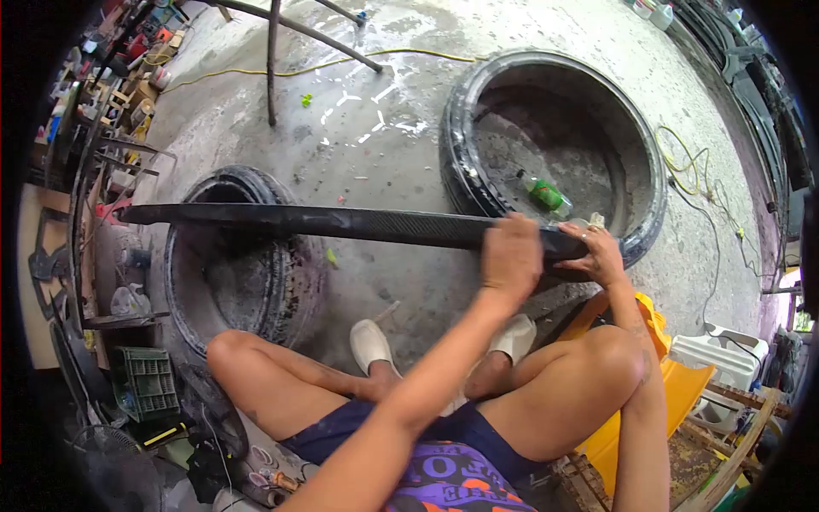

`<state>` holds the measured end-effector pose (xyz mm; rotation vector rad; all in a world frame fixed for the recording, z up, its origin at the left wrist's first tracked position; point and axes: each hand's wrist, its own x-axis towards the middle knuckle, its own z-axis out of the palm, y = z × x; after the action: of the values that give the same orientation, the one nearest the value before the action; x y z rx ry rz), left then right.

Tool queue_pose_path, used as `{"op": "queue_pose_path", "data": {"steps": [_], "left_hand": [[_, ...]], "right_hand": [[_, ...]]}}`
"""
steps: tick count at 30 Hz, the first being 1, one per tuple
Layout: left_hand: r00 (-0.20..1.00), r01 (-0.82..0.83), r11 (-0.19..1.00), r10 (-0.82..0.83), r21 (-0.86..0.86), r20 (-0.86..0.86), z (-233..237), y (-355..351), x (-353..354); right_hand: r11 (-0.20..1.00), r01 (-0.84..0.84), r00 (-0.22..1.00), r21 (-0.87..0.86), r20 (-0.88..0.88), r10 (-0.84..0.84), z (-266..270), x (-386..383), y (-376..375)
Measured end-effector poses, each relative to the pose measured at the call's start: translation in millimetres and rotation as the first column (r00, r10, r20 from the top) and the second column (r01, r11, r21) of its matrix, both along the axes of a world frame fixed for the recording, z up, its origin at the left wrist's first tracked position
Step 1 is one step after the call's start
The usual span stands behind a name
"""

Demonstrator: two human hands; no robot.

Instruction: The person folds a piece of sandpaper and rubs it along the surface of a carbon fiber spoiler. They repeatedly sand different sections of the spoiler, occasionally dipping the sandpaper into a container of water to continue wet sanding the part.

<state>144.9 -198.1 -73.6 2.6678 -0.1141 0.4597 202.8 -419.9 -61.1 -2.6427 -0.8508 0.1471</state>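
Head view: the concrete floor [384, 179] spreads under everything, and on it two worn tyres crowd the space before the seated person. The larger tyre [458, 154] lies to the right, its near rim close by the end of the work; the smaller tyre [294, 290] sits at the left, partly covered from above. Across both of them in view, above the knees and feet, runs a long black strip [367, 224], though whether it rests on either tyre I cannot tell. It is dull and dark, narrowing towards the left end, with a ribbed, finely textured stretch along its middle. An orange panel [636, 427] slopes down beside the right leg, a white plastic stool [717, 354] stands beyond it, and a green crate [149, 384] sits at the far left. Both hands are at the strip's right part: the right hand [599, 256] closes round the end, fingers above and thumb below, while the left hand [512, 260] is blurred and bunched over the upper face, so whether it grips anything is unclear. A green-labelled bottle [548, 196] lies inside the larger tyre.
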Motion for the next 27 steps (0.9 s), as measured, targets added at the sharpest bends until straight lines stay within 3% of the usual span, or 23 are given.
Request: {"op": "queue_pose_path", "data": {"steps": [1, 3, 4, 5, 6, 8, 9, 11, 12, 13, 14, 15, 18, 19, 20, 21, 22, 23, 26, 27], "left_hand": [[0.996, 0.085, 0.99, -0.086, -0.109, -0.004, -1.7, -17.9, 8.1], [0.981, 0.177, 0.983, -0.18, -0.048, -0.074, 0.1, 13.3, 6.8], [0.995, 0.055, 0.993, -0.063, 0.108, 0.075, 0.6, 47.1, -3.0], [0.963, -0.101, 0.987, 0.064, 0.128, 0.262, -15.7, 88.7, -8.2], [0.96, -0.206, 0.964, 0.166, 0.168, 0.226, -18.3, 134.2, -13.6], [0.874, -0.471, 0.881, 0.474, -0.051, 0.104, -18.5, 205.9, -22.7], [0.831, -0.538, 0.84, 0.543, -0.075, 0.119, -6.3, 215.1, -24.2], [0.853, -0.497, 0.856, 0.512, -0.139, 0.104, -14.8, 172.6, -12.4], [0.929, -0.345, 0.932, 0.356, -0.111, 0.102, -14.4, 126.3, -11.7], [0.97, -0.193, 0.98, 0.182, 0.055, 0.161, -7.4, 74.5, -7.5], [0.99, -0.081, 0.994, 0.088, -0.074, 0.107, -0.8, 24.7, -6.2], [0.997, 0.074, 0.994, -0.074, -0.081, -0.002, -2.3, -12.5, -3.9], [0.976, 0.211, 0.978, -0.21, 0.007, -0.06, 1.8, -12.8, 0.0], [0.98, 0.146, 0.989, -0.144, -0.007, 0.14, 1.7, 21.7, -4.7], [0.975, 0.001, 1.0, 0.006, -0.03, 0.221, 3.3, 58.3, -7.1], [0.989, -0.107, 0.992, 0.099, 0.066, 0.11, -12.9, 101.4, -13.0], [0.961, -0.245, 0.967, 0.253, -0.073, 0.116, -17.5, 143.1, -18.6], [0.899, -0.43, 0.9, 0.433, -0.069, 0.058, -11.8, 169.6, -19.9], [0.857, -0.497, 0.861, 0.506, -0.107, 0.1, -13.8, 144.0, -11.2], [0.932, -0.351, 0.932, 0.357, -0.088, 0.065, -10.9, 105.6, -9.9]], "right_hand": [[1.0, 0.001, 1.0, 0.023, 0.011, -0.001, -0.1, 2.8, 0.2], [0.999, 0.001, 1.0, 0.036, -0.003, -0.001, -0.3, 1.4, 2.9], [0.999, -0.002, 1.0, 0.04, 0.006, 0.001, -0.9, -0.1, 2.1], [0.999, -0.002, 1.0, 0.043, 0.018, 0.001, -1.2, 1.6, 0.2], [0.999, 0.002, 1.0, 0.039, 0.017, -0.002, -1.3, 2.6, -0.4], [0.999, 0.019, 1.0, 0.027, -0.001, -0.019, 1.2, 1.7, 2.9], [0.999, 0.029, 1.0, 0.019, -0.009, -0.029, 3.5, 1.1, 2.3], [1.0, 0.021, 1.0, 0.008, 0.017, -0.021, -0.9, 3.5, 0.5], [1.0, 0.019, 1.0, 0.003, 0.019, -0.019, -0.6, 4.0, 0.8], [1.0, 0.016, 1.0, -0.003, 0.015, -0.016, 0.8, 2.8, 1.2], [0.998, 0.048, 0.998, -0.03, -0.04, -0.049, 3.3, 2.3, 1.9], [0.997, 0.062, 0.997, -0.037, -0.033, -0.063, 4.8, 1.6, 1.8], [0.977, 0.166, 0.971, -0.136, -0.152, -0.186, 14.7, 0.6, 8.1], [0.976, 0.17, 0.97, -0.136, -0.153, -0.19, 11.9, 1.1, 7.6], [0.992, 0.108, 0.991, -0.07, -0.075, -0.114, 7.4, 1.9, 4.4], [0.999, 0.04, 0.999, -0.01, 0.002, -0.04, 2.8, 0.8, 1.4], [1.0, 0.028, 1.0, -0.008, -0.002, -0.028, 1.3, 1.1, 1.0], [0.999, 0.034, 0.999, -0.008, -0.008, -0.034, -0.3, 0.9, 0.0], [0.998, 0.034, 0.999, -0.061, 0.02, -0.033, 2.5, 5.2, 4.6], [0.995, 0.04, 0.999, -0.087, -0.028, -0.043, 6.4, 5.8, 5.5]]}}
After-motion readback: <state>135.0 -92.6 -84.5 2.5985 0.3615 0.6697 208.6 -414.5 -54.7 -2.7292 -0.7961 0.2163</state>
